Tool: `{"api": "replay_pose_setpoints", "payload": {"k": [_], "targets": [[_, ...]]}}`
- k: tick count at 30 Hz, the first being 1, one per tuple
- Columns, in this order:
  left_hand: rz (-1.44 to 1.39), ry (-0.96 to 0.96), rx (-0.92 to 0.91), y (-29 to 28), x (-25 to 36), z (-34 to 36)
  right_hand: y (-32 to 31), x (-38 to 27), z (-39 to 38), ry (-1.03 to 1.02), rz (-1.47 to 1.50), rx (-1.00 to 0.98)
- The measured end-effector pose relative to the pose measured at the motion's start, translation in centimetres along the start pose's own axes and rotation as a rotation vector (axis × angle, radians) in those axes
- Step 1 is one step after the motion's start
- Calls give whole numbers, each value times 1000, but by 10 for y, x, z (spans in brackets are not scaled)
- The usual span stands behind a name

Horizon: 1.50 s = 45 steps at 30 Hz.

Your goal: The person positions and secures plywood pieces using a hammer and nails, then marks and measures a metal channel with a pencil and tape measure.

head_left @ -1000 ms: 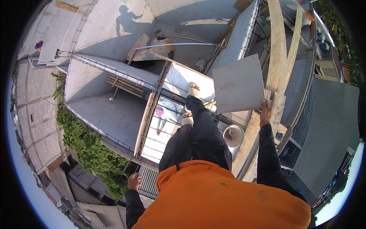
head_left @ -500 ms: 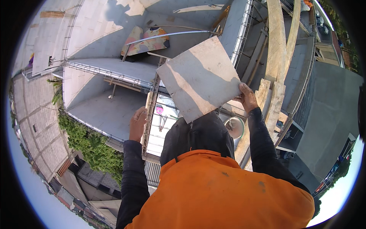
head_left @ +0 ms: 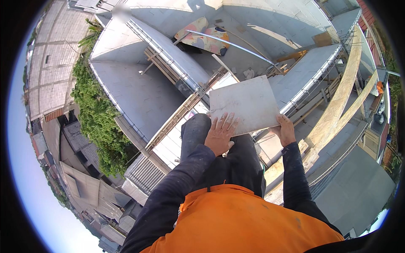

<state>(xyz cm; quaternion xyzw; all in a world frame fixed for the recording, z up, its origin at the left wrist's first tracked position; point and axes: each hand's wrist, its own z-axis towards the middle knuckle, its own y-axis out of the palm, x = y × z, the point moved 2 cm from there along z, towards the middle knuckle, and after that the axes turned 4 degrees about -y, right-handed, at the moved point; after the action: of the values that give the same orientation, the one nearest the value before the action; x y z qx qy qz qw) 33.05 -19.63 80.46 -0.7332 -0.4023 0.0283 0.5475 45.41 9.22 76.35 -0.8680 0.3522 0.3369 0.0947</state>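
Observation:
A square, pale grey board [head_left: 247,97] lies tilted over my knees in dark trousers [head_left: 192,135]. My left hand [head_left: 221,133] rests on its near-left part, fingers spread flat over the surface and edge. My right hand [head_left: 284,130] grips the near right corner, fingers curled round the edge. Beneath me is a narrow white platform [head_left: 164,149] crossed by reinforcing bars and bordered by timber. Whatever lies directly under the board is hidden.
Walled concrete bays [head_left: 130,92] with exposed rebar drop away around me. Long wooden planks [head_left: 337,105] run along the right. A patterned sheet [head_left: 211,40] lies in the far bay. Green treetops [head_left: 97,130] and rooftops [head_left: 86,185] lie below on the left.
My left hand has come up from low at the side onto the board. The board has moved down over my legs, my knees are bent, and the view has swung round.

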Motion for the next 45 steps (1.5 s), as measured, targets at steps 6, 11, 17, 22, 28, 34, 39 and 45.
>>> {"api": "replay_pose_setpoints", "payload": {"k": [6,11,17,22,28,34,39,45], "targets": [[-10,-130,77,61,-50,42,54,-20,61,37,-132,-91],[-364,-280,64,73,-162,89,151,-48,109,-10,-223,-177],[-647,-517,266,109,-376,186,131,82,174,-39,-409,-98],[-869,-398,394,187,-517,284,92,200,235,-6,-428,-50],[-971,-514,348,282,-586,368,62,239,325,-34,-724,-17],[-817,-447,201,353,-625,409,59,247,380,-103,-697,5],[-652,-315,58,381,-634,432,49,250,405,-142,-716,-44],[-626,-297,-15,387,-640,429,36,238,405,-186,-782,-21]]}}
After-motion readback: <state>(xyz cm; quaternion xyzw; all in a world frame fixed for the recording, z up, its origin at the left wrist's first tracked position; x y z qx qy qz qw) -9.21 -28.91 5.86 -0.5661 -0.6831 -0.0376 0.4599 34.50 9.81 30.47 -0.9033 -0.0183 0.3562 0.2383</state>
